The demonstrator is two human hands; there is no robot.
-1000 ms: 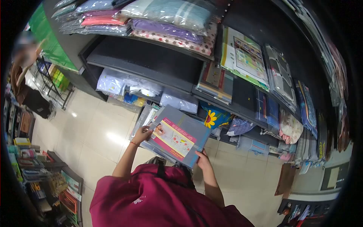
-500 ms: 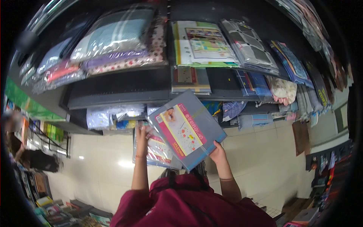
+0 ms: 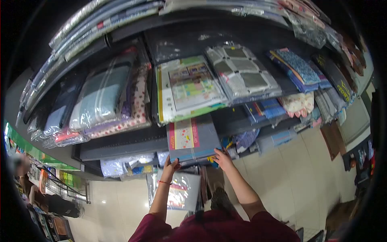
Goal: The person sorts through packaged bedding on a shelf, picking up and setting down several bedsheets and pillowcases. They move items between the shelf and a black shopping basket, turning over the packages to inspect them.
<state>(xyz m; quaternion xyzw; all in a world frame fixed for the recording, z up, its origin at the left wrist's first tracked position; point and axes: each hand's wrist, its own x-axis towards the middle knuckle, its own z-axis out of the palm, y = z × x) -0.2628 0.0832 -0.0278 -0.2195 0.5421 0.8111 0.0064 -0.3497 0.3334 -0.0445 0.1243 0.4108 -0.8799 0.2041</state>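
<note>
A flat grey bedding packet (image 3: 204, 135) with a pink, yellow and white label lies partly inside the middle shelf, its far end under the shelf above. At its near left corner, my left hand (image 3: 171, 165) grips the edge with the fingers closed. My right hand (image 3: 222, 158) holds the near right corner, fingers bent against the edge. Below my hands, a second grey packet (image 3: 187, 191) in shiny clear plastic lies low down; its label is washed out by glare.
On the shelf above are a green-edged patterned packet (image 3: 189, 88), a grey checked packet (image 3: 244, 72) and blue wrapped bedding (image 3: 102, 92). Folded blue textiles (image 3: 264, 111) sit to the right. At far left, another person (image 3: 48, 201) is beside wire racks. Pale tiles (image 3: 278, 173) cover the floor.
The grey packet has moved from in front of my body up and forward into the shelf. My left hand has left the lower packet and now holds the near left corner.
</note>
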